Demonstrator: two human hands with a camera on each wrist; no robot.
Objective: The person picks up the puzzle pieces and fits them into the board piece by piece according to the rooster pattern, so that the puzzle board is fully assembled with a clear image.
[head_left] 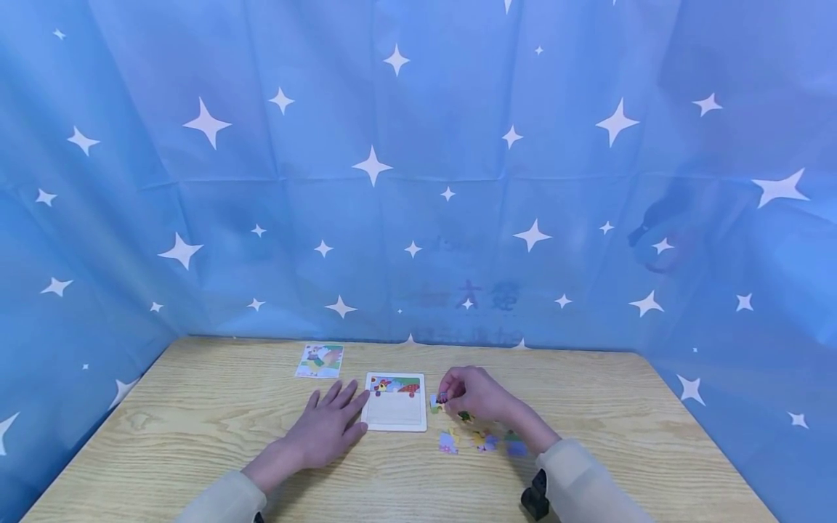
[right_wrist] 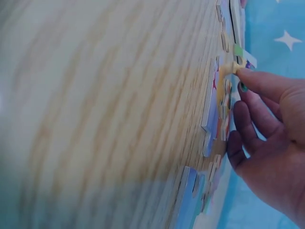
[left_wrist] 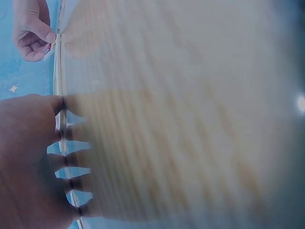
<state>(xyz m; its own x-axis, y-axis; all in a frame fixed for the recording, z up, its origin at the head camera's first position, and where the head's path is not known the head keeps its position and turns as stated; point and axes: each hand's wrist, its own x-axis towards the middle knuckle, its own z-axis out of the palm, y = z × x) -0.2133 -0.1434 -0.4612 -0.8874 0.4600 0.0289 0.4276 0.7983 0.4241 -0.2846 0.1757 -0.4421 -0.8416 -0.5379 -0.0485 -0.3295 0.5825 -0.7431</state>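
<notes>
A white-framed puzzle tray (head_left: 394,421) lies mid-table, with a strip of colourful fitted pieces (head_left: 399,385) along its top. My left hand (head_left: 323,432) lies palm down with spread fingers, fingertips at the tray's left edge. Just right of the tray, my right hand (head_left: 479,394) pinches a small puzzle piece (head_left: 442,398) between thumb and fingertips. In the right wrist view that piece (right_wrist: 249,63) shows partly, its rest hidden by the thumb. Beneath and beside the right hand are several loose puzzle pieces (head_left: 448,442), some partly covered by it.
A square picture card (head_left: 320,361) lies near the table's back edge, up and left of the tray. The wooden table (head_left: 366,487) runs back to a blue curtain (head_left: 418,203) with white stars. A black wrist device (head_left: 536,497) sits under the right sleeve.
</notes>
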